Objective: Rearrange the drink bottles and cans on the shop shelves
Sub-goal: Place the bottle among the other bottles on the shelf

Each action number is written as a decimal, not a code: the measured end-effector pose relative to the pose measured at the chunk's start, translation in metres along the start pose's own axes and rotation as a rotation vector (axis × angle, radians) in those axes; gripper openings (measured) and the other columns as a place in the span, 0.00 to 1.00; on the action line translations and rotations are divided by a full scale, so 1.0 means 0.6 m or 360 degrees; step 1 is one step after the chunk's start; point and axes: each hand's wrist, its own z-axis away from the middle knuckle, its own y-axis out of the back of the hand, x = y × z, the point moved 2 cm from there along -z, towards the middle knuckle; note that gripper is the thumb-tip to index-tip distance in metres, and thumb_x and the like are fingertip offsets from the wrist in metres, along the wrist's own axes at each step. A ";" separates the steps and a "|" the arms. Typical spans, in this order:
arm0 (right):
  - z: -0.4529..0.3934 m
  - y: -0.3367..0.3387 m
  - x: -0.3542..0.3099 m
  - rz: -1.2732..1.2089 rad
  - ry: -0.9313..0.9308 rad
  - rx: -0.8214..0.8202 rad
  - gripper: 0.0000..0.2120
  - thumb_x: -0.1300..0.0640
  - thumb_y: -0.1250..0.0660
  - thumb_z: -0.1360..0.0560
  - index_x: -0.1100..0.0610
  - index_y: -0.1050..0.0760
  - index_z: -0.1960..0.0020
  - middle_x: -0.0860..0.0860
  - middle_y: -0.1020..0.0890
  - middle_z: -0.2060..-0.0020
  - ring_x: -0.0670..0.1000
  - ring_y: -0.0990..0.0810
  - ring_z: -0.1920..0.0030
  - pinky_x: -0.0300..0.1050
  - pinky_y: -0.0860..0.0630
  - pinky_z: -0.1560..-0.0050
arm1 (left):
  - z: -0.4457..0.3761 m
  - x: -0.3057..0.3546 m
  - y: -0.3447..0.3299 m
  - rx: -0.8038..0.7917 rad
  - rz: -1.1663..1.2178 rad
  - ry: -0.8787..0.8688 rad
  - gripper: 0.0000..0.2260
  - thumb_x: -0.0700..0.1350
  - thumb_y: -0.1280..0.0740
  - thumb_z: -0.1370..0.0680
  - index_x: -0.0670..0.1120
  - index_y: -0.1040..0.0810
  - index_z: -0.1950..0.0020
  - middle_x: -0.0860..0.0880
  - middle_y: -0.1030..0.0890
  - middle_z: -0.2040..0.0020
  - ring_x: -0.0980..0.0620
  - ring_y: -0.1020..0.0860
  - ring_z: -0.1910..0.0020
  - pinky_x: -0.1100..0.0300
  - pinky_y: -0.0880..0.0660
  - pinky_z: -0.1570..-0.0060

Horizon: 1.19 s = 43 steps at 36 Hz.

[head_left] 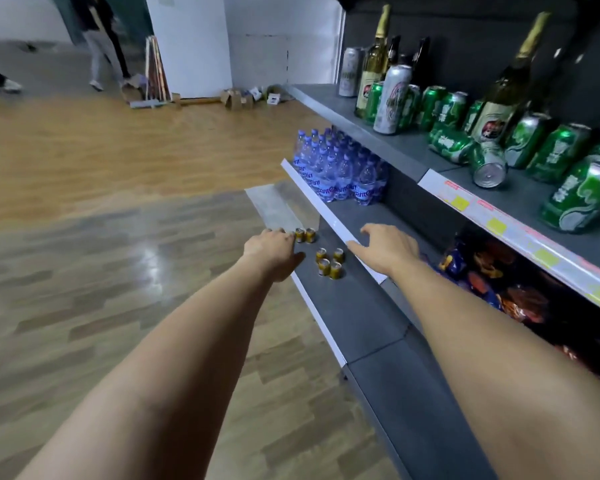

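Both bare forearms reach out over the bottom shelf point(368, 317), left hand point(272, 245) loose-fingered beside two gold cans point(305, 235), right hand point(387, 249) relaxed, four more cans point(329, 263) between them.

We see a grey bottom shelf point(354, 306) carrying six small gold cans point(328, 261); the top shelf point(388, 140) carries green cans point(444, 109) and tall bottles point(373, 64).

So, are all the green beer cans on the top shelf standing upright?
No, at least one green beer can lies on its side on the top shelf, its base facing the camera.
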 end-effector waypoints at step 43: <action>-0.869 0.281 -0.011 0.0327 -0.0803 0.1073 0.26 0.40 0.41 0.22 0.59 0.32 0.35 0.59 0.24 0.41 0.60 0.28 0.39 0.53 0.30 0.46 | -1.030 -0.129 0.195 0.0217 0.0108 -0.0827 0.24 0.55 0.40 0.21 0.45 0.34 0.29 0.42 0.30 0.32 0.41 0.30 0.34 0.47 0.30 0.38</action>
